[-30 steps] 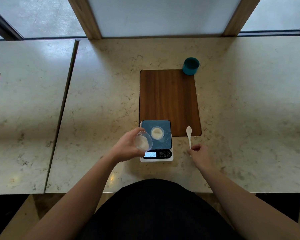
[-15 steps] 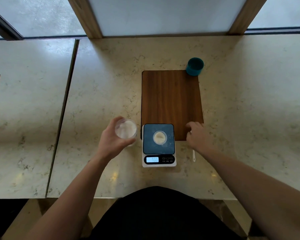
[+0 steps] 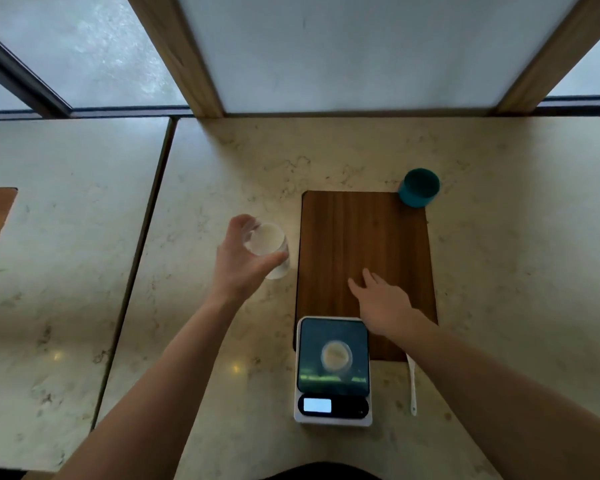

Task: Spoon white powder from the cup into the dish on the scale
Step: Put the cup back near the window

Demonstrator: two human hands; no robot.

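The left hand [image 3: 243, 261] wraps the clear cup [image 3: 269, 249] from its 9 o'clock side, thumb near and fingers far, and the powder shows white inside. Whether the cup's base touches the counter [image 3: 201, 188] cannot be told; it sits just off the board's [image 3: 361, 237] left edge. If the hand lets go before the base is flat, the cup could tip toward 3 o'clock and dump powder across the wood.

The scale [image 3: 333, 370] stands at the board's 6 o'clock, its far edge overlapping the wood, so it may sit slightly unlevel and read wrong. The dish [image 3: 336, 356] rests at the platform's centre with a pale heap in it. The display is lit but too blurred to read.

The right hand [image 3: 383, 304] is empty, fingers spread flat over the board, and its forearm passes close over the scale's 1 o'clock corner. A dropped wrist there could press the platform, shift the reading or nudge the dish.

The spoon [image 3: 412, 382] lies unheld at the scale's 3 o'clock, partly under that forearm; an arm pulled back carelessly could sweep it off toward 6 o'clock.

The teal pot [image 3: 419, 187] stands at the board's 1 o'clock corner, clear of both hands.
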